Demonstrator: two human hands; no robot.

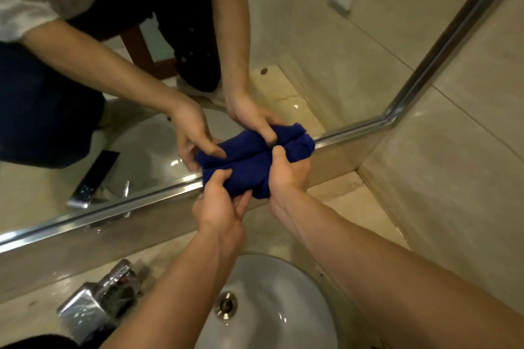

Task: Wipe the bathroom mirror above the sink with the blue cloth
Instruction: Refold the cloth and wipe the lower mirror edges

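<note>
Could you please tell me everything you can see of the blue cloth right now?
The blue cloth is a deep blue, soft-looking fabric, bunched into a creased, roughly oblong wad. The left hand grips its near left end and the right hand grips its right side, thumbs on top. It is held at the bottom edge of the mirror, over the metal frame, and its reflection meets it there. Whether it is wet cannot be told.

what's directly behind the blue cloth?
The mirror's lower edge and its metal frame; the blue cloth, gripped by the left hand and right hand, hides that stretch.
</note>
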